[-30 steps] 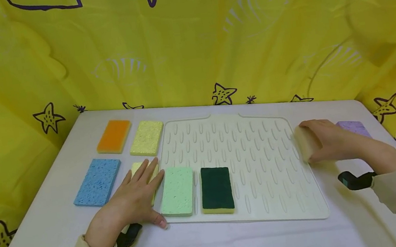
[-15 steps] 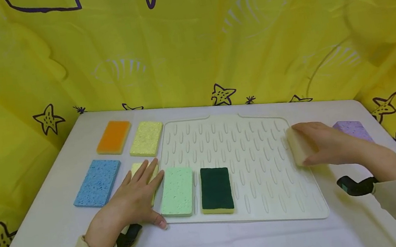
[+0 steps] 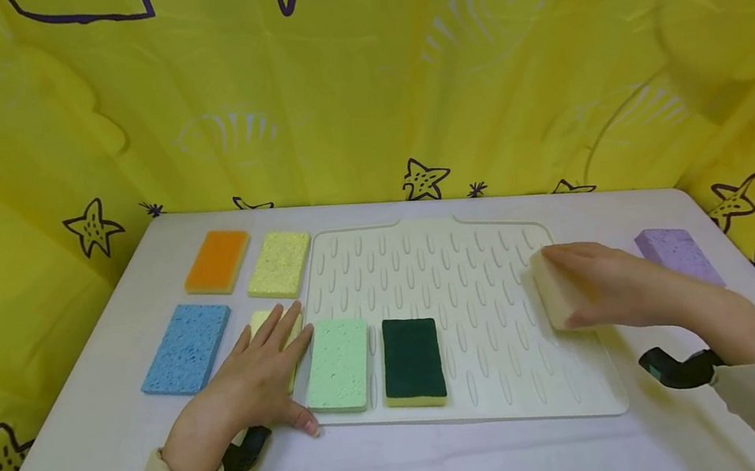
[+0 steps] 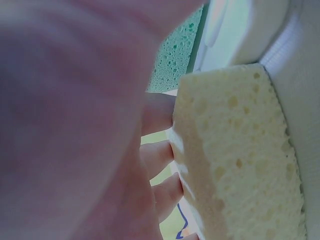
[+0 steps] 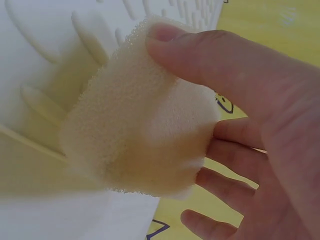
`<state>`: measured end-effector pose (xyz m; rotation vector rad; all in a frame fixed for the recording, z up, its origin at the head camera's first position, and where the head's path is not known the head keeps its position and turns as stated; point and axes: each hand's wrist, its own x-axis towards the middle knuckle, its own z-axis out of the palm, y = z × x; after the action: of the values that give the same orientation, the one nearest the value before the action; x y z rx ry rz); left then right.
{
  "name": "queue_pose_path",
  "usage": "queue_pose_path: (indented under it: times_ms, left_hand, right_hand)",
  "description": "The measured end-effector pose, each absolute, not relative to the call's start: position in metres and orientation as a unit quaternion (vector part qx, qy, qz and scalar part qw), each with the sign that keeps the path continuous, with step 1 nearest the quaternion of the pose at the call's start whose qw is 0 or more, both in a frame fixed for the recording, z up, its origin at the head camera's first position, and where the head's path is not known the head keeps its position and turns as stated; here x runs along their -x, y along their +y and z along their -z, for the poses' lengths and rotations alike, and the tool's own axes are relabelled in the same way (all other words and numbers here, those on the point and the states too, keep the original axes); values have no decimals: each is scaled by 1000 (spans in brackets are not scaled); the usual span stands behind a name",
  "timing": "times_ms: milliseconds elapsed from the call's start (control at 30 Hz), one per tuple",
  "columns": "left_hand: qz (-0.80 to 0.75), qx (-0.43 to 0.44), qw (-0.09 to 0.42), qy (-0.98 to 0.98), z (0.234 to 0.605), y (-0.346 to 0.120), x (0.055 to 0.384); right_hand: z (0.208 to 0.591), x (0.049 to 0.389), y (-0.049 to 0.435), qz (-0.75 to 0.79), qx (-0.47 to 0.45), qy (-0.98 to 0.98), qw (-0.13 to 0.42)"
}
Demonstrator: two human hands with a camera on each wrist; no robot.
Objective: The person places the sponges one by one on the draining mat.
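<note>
My right hand [image 3: 614, 288] pinches a cream-coloured sponge [image 5: 135, 115] between thumb and fingers. It is held tilted above the right side of the white ridged mat [image 3: 445, 258]. My left hand [image 3: 253, 379] lies with fingers spread over a pale yellow sponge [image 4: 240, 150], hiding most of it in the head view. Just right of that hand, a mint green sponge [image 3: 339, 366] lies on the mat's front left corner. Beside it is a sponge with a dark green scouring top [image 3: 411, 358] and a yellow base.
Left of the mat lie an orange sponge [image 3: 217, 262], a speckled yellow sponge [image 3: 279, 264] and a blue sponge [image 3: 186, 349]. On the far right is a purple sponge [image 3: 679, 257]. Behind the white table [image 3: 408, 470] hangs a yellow patterned curtain [image 3: 356, 71].
My right hand has carried the cream sponge leftward, from the mat's right edge to over the mat. More of the purple sponge shows. My left hand has stayed in place.
</note>
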<state>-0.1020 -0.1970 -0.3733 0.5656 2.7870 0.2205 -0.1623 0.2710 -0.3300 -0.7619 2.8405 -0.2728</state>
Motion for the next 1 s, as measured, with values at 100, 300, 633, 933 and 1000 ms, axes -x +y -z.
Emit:
queue_pose_path:
  times_ms: [100,300,633,933,1000]
  left_hand:
    - [-76,-198,142,967,373,-197,102]
    - [-75,-199,139,967,374,-197,102]
    - [-74,-200,138,967,374,-198,102]
    - [-78,-196,145,967,374,-198,102]
    - [-78,-197,144,967,374,-198,102]
  right_hand:
    - [329,159,268,92,263,956,91]
    - [329,155,262,92,276,953,88]
    - [326,148,251,90,299,947,71]
    - [326,143,240,90,319,942,58]
    - [327,142,238,88,322,941,56]
